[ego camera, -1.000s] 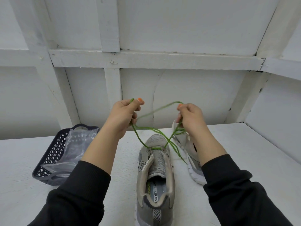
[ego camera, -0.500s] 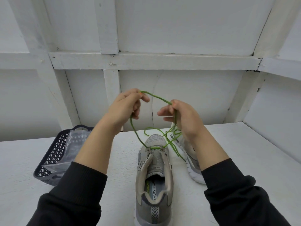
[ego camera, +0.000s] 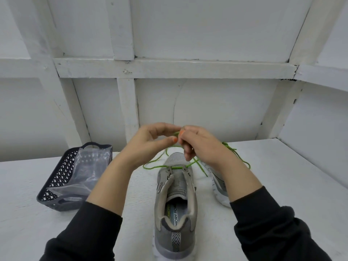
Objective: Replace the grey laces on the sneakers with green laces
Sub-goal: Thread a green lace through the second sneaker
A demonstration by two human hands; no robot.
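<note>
On white table (ego camera: 282, 176): dark basket (ego camera: 56, 185) with a clear plastic bag (ego camera: 90, 166) at left, grey sneaker (ego camera: 175, 204) at centre with its heel toward the camera, and second sneaker (ego camera: 219, 185) just to its right, partly hidden behind the right forearm. Above the centre shoe's toe, left hand (ego camera: 150, 146) and right hand (ego camera: 201, 146) meet fingertip to fingertip; the right thumb and forefinger pinch the green lace (ego camera: 156, 167), while the left fingers curve in a C and I cannot tell whether they grip it. Lace runs through the frontmost eyelets of the centre shoe, with slack strands on the table either side.
</note>
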